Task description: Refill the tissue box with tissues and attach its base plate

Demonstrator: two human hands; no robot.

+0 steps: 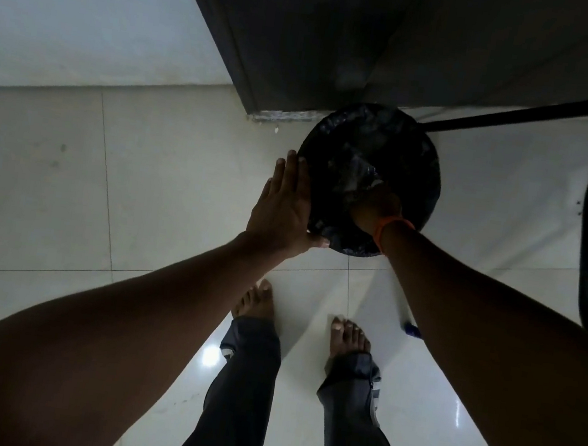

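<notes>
Your left hand (281, 208) lies flat and open against the black-lined bin (369, 178); your right hand (377, 205) reaches inside, grip undeterminable. No tissue box is visible, so its direction cannot be judged.

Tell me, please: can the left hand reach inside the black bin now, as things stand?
Probably yes. The left hand lies flat against the outer rim of the bin, and the top is open. But the right hand is already inside, so room looks limited.
</notes>
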